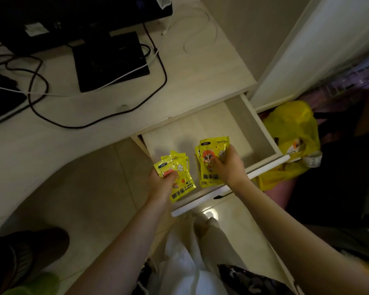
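A: Two lots of yellow hand-warmer packets here. Your left stack (184, 185) is over the near-left corner of the open drawer (263, 129), and your right stack (210, 149) is just beside it with a narrow gap between.

B: Your left hand (165, 177) pinches its fanned stack, thumb on top. Your right hand (228, 165) curls round its stack from the right edge.

A: Here's what the next move turns on. Both stacks run lengthwise near to far, and the left one's far end leans a little left. The bare drawer floor lies straight beyond your fingers, towards the far right.

B: Your right hand is slightly deeper in, so I'd judge it closer to that open space.

A: The left pack reads "HAND WARMER", and both show 暖手宝 in bold black under a red-haired cartoon figure. The brand line on the right pack starts "MANY"; the rest is too small.

B: Further out, the desk (94, 124) carries a monitor stand (109, 60) and cables (33, 88). A yellow bag (290, 122) slumps right of the drawer.
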Demonstrator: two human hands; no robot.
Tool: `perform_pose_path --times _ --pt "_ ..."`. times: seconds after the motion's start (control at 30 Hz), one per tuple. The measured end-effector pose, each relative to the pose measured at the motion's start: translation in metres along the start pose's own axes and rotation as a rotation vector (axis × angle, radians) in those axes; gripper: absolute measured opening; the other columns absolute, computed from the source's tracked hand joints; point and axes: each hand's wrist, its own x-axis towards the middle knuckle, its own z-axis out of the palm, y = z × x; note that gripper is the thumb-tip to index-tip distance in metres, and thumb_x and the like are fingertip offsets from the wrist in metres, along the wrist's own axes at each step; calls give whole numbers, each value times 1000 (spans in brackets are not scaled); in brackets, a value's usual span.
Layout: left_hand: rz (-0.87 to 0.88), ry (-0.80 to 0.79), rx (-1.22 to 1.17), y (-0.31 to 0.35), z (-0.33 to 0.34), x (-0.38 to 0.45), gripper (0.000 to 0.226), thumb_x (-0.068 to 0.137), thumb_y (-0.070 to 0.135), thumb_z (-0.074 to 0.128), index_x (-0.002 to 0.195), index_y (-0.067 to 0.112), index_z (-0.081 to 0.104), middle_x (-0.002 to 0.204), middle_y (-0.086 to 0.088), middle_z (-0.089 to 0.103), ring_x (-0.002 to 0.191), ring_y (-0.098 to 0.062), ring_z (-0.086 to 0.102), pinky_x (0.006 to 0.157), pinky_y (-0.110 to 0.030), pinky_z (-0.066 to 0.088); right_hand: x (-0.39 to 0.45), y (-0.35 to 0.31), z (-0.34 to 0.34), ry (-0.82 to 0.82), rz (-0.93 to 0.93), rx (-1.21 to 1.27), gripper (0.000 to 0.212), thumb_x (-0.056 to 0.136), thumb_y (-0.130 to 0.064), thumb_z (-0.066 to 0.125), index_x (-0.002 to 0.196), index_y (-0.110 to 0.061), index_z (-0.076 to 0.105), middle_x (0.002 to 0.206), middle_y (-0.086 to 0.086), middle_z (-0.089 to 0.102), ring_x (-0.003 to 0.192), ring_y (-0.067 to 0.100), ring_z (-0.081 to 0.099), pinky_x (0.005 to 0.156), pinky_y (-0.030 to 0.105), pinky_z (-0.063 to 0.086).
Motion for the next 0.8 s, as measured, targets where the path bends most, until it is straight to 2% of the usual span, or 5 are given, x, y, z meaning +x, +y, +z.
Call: perform_pose_path --times 0.23,0.47,0.53,0.67,0.8 --pt "-79 65 82 -8 43 41 28 86 3 58 114 8 56 102 -13 66 71 -19 61 53 -25 51 62 5 6 -127 0 -84 31 92 -22 58 119 -9 47 114 12 62 104 31 59 85 41 52" --pt "-179 207 121 -36 74 71 16 87 7 49 102 12 51 83 -6 62 72 -30 63 69 -42 56 111 29 25 -294 8 -219 32 93 -16 55 120 -4 44 108 11 56 89 23 51 60 30 44" --pt "-201 217 156 -47 79 78 19 84 11 49 102 10 56 86 -12 67 70 -31 65 65 -42 57 122 38 33 -351 23 -243 34 92 -17 56 122 -4 44 107 6 51 90 19 48 53 24 36" --pt "-301 207 121 -68 89 88 20 86 13 55 103 12 64 89 -13 70 66 -27 65 59 -36 56 141 62 48 -406 82 -236 38 86 -27 63 118 -9 53 109 5 59 100 22 58 76 32 49" --pt "-341 206 83 -84 92 97 21 86 9 56 105 11 65 92 -13 70 66 -23 61 58 -29 49 155 80 55 -416 117 -254 38 88 -27 61 121 -12 51 109 4 59 101 23 59 77 33 49"
